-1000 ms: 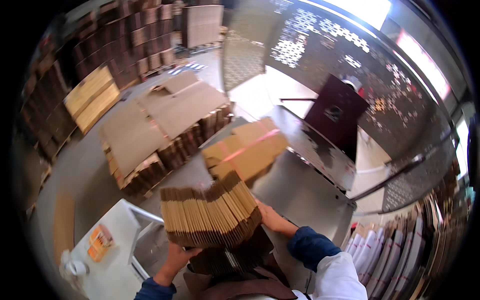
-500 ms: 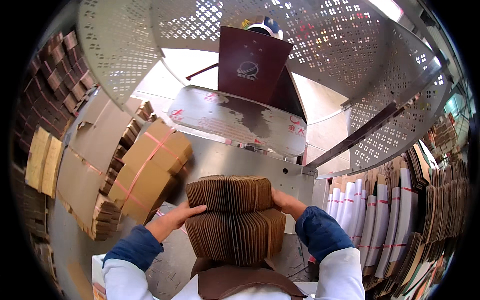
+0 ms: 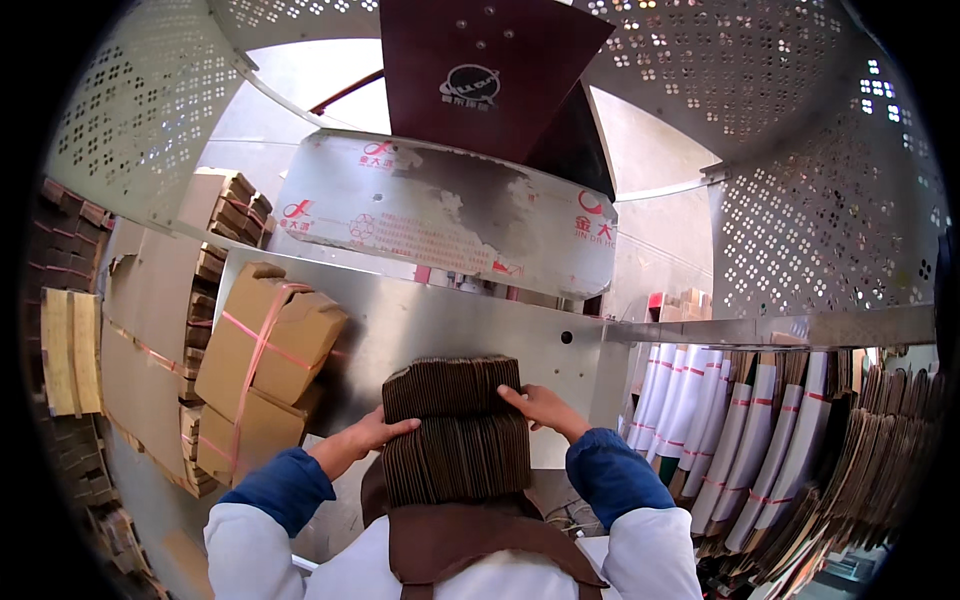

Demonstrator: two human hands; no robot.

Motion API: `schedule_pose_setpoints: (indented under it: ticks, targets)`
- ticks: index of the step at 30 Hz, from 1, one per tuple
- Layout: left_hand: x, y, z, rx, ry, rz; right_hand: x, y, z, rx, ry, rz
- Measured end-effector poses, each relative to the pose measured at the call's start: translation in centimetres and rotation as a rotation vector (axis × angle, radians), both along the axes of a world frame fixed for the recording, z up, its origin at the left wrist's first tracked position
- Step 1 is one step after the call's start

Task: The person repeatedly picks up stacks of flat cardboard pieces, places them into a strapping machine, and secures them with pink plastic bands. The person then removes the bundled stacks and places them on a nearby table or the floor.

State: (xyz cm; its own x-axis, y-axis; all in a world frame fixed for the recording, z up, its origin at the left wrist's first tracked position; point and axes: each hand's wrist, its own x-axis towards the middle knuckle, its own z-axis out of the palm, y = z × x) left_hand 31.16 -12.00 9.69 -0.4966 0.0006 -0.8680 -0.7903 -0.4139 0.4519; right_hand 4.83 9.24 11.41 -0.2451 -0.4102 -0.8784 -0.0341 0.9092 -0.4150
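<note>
Between my two hands is a stack of folded cardboard sheets (image 3: 455, 455), brown, standing on edge side by side, with a notch across its middle. My left hand (image 3: 372, 432) presses on its left side, the thumb lying over the edges near the notch. On the right side, my right hand (image 3: 540, 408) grips the upper part, thumb on top. The stack sits at the front edge of a steel table (image 3: 400, 320), close against my brown apron (image 3: 470, 545). Fingers behind the stack are hidden.
A strapped cardboard bundle (image 3: 265, 365) lies on the table's left. Behind the table stands a machine with a film-covered metal panel (image 3: 450, 205), a dark red cover (image 3: 480, 90) and a perforated guard (image 3: 830, 200). Strapped white and brown sheets (image 3: 740, 430) fill the right; more cardboard stacks (image 3: 145, 320) stand left.
The sheets are pressed closer together, so the stack is narrower. My right hand has moved left with its thumb now on top. The head view has shifted nearer the machine.
</note>
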Motion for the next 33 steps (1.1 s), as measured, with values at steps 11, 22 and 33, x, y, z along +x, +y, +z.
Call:
schedule_pose_setpoints:
  ticks: [11,22,33]
  targets:
    - [0.0,0.5,-1.1,-0.057,0.139,0.136,-0.7,-1.8,-1.8,-0.047,0.167,0.233]
    - [-3.9,0.7,5.7,-0.528,0.369,0.065,-2.1,0.5,2.0,-0.543,0.12,-0.018]
    - [-19.3,11.3,11.3,-1.194,0.008,-0.608,-1.5,11.2,-14.8,-0.7,-0.412,-0.744]
